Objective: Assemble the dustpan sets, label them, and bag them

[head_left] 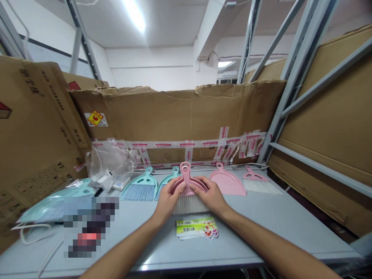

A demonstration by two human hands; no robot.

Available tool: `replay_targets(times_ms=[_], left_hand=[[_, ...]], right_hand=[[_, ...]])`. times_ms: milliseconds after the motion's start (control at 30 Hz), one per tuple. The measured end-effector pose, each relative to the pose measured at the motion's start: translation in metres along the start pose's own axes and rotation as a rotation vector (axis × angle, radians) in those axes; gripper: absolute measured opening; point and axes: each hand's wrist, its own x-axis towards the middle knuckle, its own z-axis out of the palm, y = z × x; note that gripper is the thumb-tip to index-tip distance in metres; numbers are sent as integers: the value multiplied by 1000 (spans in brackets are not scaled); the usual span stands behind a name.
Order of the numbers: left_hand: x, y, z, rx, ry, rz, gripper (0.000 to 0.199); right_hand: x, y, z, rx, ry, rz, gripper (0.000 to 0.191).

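Note:
Both my hands grip a pink plastic dustpan nested with a hand brush (187,185), whose white bristles (189,205) point toward me. My left hand (167,202) holds its left side, and my right hand (209,196) holds its right side. Just beyond my left hand stand a teal dustpan and brush (139,186) and a second teal set (167,176). Past my right hand lie a separate pink dustpan (228,182) and a pink brush (259,183). A stack of printed paper labels (197,228) lies on the grey table (247,232) below my hands.
A crumpled clear plastic bag (109,161) and teal plastic sheeting (55,205) lie at the left, beside a pixelated patch (90,226) and a white cable (29,232). Taped cardboard sheets (174,116) stand behind the table, with grey metal shelving (290,97) at the right.

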Motion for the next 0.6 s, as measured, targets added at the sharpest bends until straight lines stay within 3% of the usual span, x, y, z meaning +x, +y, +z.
replay_targets(times_ms=[267, 600], left_hand=[[-1, 3, 1, 50, 37, 26, 44], [2, -1, 3, 124, 118, 29, 47]], right_hand=[[0, -7, 3, 2, -3, -36, 38], [3, -9, 9, 74, 36, 52, 39]])
